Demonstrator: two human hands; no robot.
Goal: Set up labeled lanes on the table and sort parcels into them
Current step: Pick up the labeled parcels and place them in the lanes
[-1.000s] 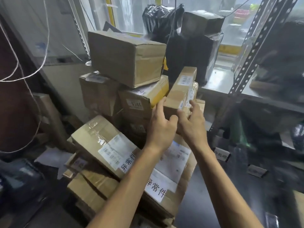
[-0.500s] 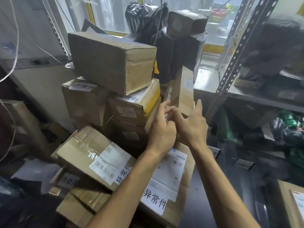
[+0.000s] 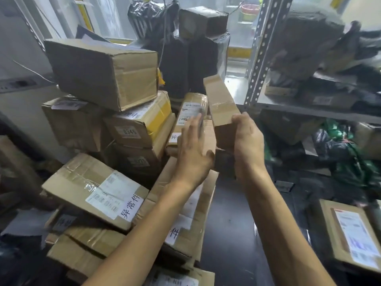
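Stacked parcels (image 3: 99, 73) behind, right hand (image 3: 248, 145) grips a narrow box (image 3: 221, 104); left hand (image 3: 192, 153) flat, fingers straight on another box (image 3: 190, 112).

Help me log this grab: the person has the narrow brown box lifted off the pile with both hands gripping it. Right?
Not quite. Only the right hand grips the narrow box. The left hand is open, fingers straight, over the labelled parcel in the pile. The head view shows it; the rest stands.
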